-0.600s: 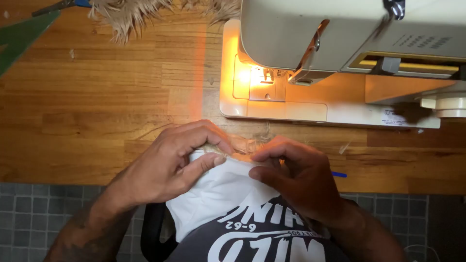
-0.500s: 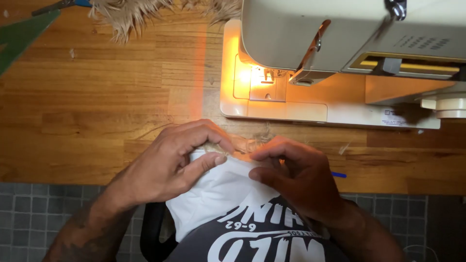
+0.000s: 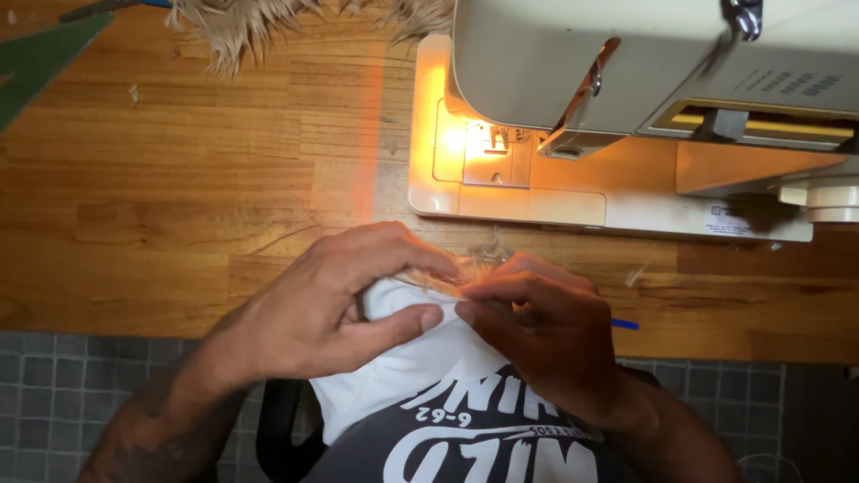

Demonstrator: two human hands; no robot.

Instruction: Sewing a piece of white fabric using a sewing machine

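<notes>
My left hand (image 3: 335, 304) and my right hand (image 3: 537, 331) meet at the near edge of the wooden table (image 3: 179, 197), both pinching a small tuft of tan fibrous material (image 3: 452, 273) against a white piece of cloth (image 3: 403, 362). The thumb and fingers of my left hand close over the cloth's upper edge. My right hand's fingertips press the tuft from the right. Most of the tuft is hidden between the fingers. Below the cloth is my dark shirt with white lettering (image 3: 483, 438).
A cream sewing machine (image 3: 626, 107) with its lamp lit stands at the back right, its needle plate (image 3: 488, 156) just beyond my hands. A larger bundle of tan fibres (image 3: 242, 27) lies at the far edge. A green shape (image 3: 36, 54) sits far left. Grey tiled floor shows below.
</notes>
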